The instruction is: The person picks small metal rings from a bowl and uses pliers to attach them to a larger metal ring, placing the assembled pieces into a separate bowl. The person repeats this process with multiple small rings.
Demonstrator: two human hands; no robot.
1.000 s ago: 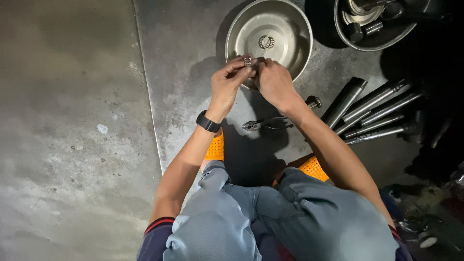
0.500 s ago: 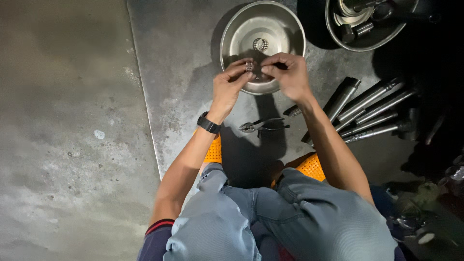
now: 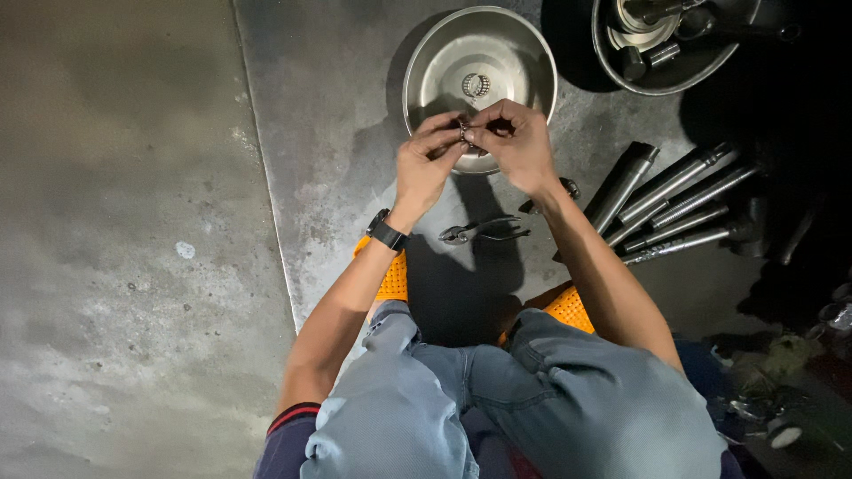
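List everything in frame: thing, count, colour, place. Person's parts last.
Steel bowl: 1, silver, floor at top centre, under the hands.
Ring bearing: 1, silver, inside that bowl.
Second bowl: 1, dark metal, top right, holds several parts.
Metal shafts: about five, grey, side by side on the floor at right.
Pliers: 1, dark, on the floor between the forearms.
Concrete floor: grey, with a seam at left.
Small metal part: 1, silver, pinched between both hands.
Wristwatch: 1, black, left wrist.
Sandals: 2, orange.
Jeans: blue-grey.
Left hand, right hand: both on the small part.
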